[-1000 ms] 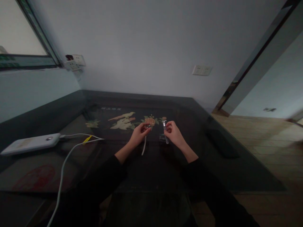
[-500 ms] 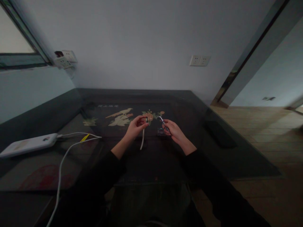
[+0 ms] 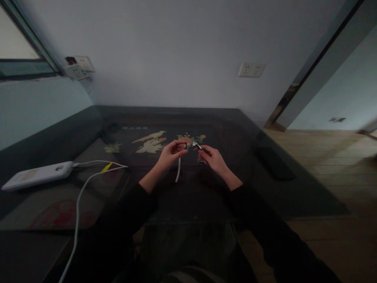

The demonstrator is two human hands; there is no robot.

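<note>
My left hand (image 3: 170, 153) pinches the metal end of a short white strap (image 3: 178, 173) that hangs down from my fingers. My right hand (image 3: 211, 157) holds a small shiny metal tool (image 3: 196, 146), its tip pointed left at the strap's end. The two hands nearly meet above the dark glass table (image 3: 165, 188). A small dark metal piece (image 3: 201, 160) lies on the glass just under my right hand. Black sleeves cover both arms.
A white power bank (image 3: 37, 175) lies at the left with white cables (image 3: 79, 196) and a yellow tag (image 3: 106, 167). A bird-and-flower inlay (image 3: 151, 142) shows under the glass. A dark flat object (image 3: 274, 163) lies at the right. Wall sockets (image 3: 251, 69) sit behind.
My right hand has swung the metal tool from upright to pointing left, and both hands have closed in until tool and strap end nearly touch. The camera tilted slightly.
</note>
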